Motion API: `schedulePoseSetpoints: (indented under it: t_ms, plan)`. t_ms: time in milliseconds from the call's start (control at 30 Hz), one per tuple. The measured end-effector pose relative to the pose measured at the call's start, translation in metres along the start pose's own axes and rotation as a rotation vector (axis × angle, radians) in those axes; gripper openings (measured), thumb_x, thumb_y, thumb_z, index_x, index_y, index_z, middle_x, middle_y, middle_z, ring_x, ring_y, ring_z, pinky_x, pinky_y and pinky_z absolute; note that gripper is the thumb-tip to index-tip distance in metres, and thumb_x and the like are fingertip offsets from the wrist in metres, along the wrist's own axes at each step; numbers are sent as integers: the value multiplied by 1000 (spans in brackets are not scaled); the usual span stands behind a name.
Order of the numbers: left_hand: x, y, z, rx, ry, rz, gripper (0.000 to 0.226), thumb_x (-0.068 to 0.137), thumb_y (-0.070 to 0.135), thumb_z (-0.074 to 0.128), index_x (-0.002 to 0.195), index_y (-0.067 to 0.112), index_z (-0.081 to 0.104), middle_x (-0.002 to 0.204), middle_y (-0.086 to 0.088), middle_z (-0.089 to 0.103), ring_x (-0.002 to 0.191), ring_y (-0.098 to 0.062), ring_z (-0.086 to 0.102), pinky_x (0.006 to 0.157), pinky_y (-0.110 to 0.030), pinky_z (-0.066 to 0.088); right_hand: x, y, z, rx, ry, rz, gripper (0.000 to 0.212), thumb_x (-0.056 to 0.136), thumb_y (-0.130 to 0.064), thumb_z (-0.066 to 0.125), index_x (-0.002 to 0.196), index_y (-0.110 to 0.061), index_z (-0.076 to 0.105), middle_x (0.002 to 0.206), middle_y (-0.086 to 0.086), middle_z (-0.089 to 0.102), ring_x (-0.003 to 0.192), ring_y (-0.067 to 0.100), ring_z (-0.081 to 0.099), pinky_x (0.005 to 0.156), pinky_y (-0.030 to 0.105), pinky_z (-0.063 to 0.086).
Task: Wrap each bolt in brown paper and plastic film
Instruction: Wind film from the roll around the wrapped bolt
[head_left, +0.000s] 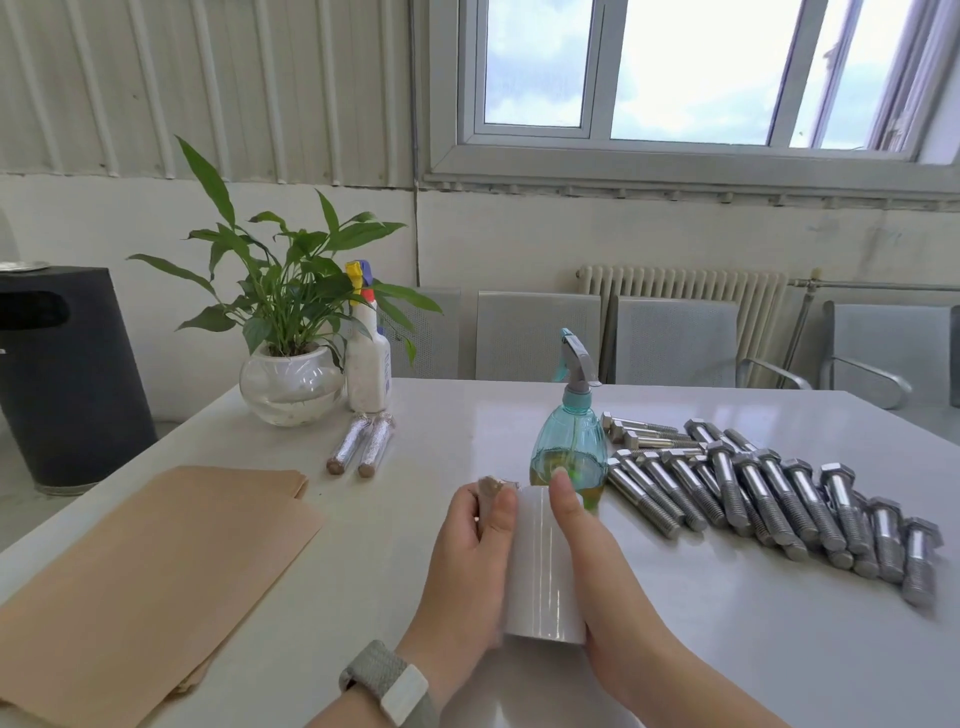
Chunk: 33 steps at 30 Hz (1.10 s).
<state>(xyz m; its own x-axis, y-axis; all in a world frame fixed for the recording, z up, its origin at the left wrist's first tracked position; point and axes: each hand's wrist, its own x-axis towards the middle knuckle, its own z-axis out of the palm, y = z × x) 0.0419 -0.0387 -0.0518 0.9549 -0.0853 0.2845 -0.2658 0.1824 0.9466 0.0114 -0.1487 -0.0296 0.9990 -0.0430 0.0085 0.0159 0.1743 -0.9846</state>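
Head view, looking down at a white table (415, 415). Your left hand (467, 561) curls round a bolt already wrapped in brown paper (491, 491); only its papered end pokes above your fingers. Your right hand (597, 561) grips a roll of plastic film (543, 566), thumb lying along its top. The two hands sit close together, the roll pressed beside the papered bolt.

To the right, a heap of bare steel bolts (779, 499) lies well apart from your hands. At left sits a stack of brown paper sheets (145, 582). Two finished, film-covered bolts (361, 444) rest near a potted plant (291, 332). A teal spray bottle (569, 447) stands just behind your hands.

The bolt is likely heavy and rigid, so hold it by the shank with a firm grip. The film looks thin, clingy and easily creased; keep it taut from the roll. The paper may slip or unroll unless pinned.
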Motion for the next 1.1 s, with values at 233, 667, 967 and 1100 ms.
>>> schedulePoseSetpoints:
  t_ms: [233,667,967,1100]
  plan:
    - [4,-6,-3,86,99,-15,48,76,60,55,102,20,55,90,6,67,82,-3,66,66,-14,48,2,5,1,-24,64,3,65,71,-67,61,114,-18,64,107,2,73,99,16,71,95,44,53]
    - [-5,6,5,-245,12,-232,41,100,43,41,108,18,72,108,-11,73,103,-27,69,91,-44,53,0,3,5,-63,85,-71,53,78,-71,64,105,-26,71,102,-2,75,96,15,71,94,46,54]
    - [2,9,4,95,74,-65,35,96,51,43,102,23,64,99,1,71,90,-11,68,75,-26,56,4,1,-4,17,15,0,45,73,-66,63,86,-25,76,87,7,75,78,23,74,58,28,55]
    - [6,12,1,79,108,-133,41,94,54,45,101,18,62,90,-1,66,77,-13,65,64,-23,54,4,5,1,-81,67,-148,42,81,-67,62,88,-27,71,87,2,74,82,20,73,65,31,55]
